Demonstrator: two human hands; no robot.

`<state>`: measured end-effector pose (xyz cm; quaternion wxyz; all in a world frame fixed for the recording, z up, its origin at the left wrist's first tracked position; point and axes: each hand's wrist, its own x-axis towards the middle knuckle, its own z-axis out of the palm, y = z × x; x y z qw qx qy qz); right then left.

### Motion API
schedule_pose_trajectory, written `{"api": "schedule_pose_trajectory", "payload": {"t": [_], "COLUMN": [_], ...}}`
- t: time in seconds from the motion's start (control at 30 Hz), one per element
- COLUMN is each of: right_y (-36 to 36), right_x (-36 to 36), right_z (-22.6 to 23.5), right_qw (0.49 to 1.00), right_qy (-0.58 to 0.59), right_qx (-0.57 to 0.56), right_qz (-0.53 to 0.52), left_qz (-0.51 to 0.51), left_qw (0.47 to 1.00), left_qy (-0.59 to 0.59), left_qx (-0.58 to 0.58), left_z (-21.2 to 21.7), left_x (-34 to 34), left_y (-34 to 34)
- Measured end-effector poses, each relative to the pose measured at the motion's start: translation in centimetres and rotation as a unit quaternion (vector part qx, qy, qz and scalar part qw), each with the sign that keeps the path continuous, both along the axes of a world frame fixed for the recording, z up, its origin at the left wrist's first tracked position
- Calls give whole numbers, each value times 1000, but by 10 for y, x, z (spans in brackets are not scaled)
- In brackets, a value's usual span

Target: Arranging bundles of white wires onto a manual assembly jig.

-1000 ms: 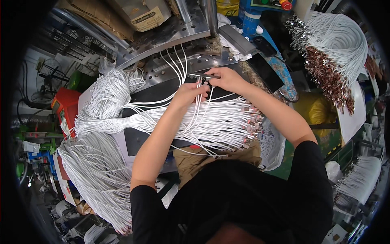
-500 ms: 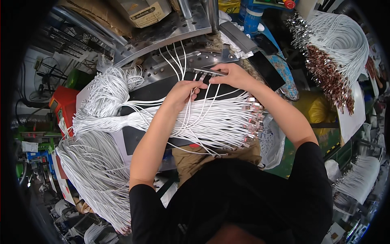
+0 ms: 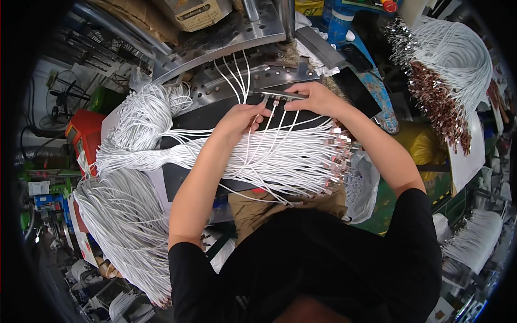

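Note:
My right hand (image 3: 313, 99) grips the right end of a narrow metal bar (image 3: 279, 94) between thumb and fingers. Several white cables hang from the bar by their metal-tipped ends. Close to the bar's left end, my left hand (image 3: 243, 118) has thumb and forefinger pinched on the metal end of a white cable; the fingers partly cover it. Beneath both hands spreads a wide bundle of white cables (image 3: 280, 156), its metal connector ends (image 3: 338, 153) fanned out at the right. A few loose white cables (image 3: 237, 78) rise behind my left hand.
A perforated steel plate (image 3: 231, 46) stands behind the work. Coiled white cables (image 3: 141, 121) and a thick cable bundle (image 3: 121, 226) lie at left, near a red bin (image 3: 86, 137). Another bundle (image 3: 452, 59) sits far right. A clear plastic bag (image 3: 361, 188) is beside my lap.
My left hand has shifted slightly left along the bar, and more of the cable ends at the bar now show. My right hand keeps its grip on the bar.

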<state>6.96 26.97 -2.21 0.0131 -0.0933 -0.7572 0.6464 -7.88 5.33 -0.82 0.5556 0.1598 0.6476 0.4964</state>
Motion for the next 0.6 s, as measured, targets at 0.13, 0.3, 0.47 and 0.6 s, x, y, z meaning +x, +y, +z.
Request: {"api": "schedule_pose_trajectory", "payload": {"t": [0.13,0.3,0.47,0.6], "right_y": [3,2,-1,-2], "right_x": [0,1,4,-2], "right_z": [-2,2,12,14], "right_qw": [999,999,997,946], "right_qy": [-3,-17,-53,-19], "right_qx": [28,35,55,324], "right_qz": [15,21,33,-9], "left_qz": [-18,-9,40,-70], "left_qw": [1000,1000,999,963], "left_qy": [-10,-12,-9,245], "left_qx": [8,24,-3,-93], "left_z": [2,0,-1,33], "left_x": [2,6,10,17], "left_y": [2,4,3,4]}}
